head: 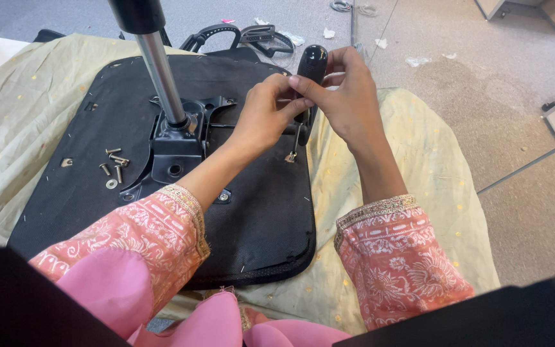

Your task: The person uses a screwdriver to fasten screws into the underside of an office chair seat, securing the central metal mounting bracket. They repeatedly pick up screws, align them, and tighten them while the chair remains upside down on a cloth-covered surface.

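An upturned black chair seat (258, 218) lies on a pale yellow cloth (406, 167). A black metal mechanism plate (181, 144) with a silver gas cylinder (162, 77) is fixed at its middle. My left hand (261, 119) and my right hand (345, 96) meet at the seat's far right edge. Both grip a black lever handle (313, 61) that stands upright, its thin metal rod (295, 144) running down to the seat. Several loose screws (115, 166) lie on the seat left of the mechanism.
Black chair armrest parts (239, 35) lie on the grey carpet (470, 77) beyond the seat. Scraps of white paper (419, 61) litter the floor. A metal frame edge (528, 164) runs along the right. Dark chair parts fill the lower corners.
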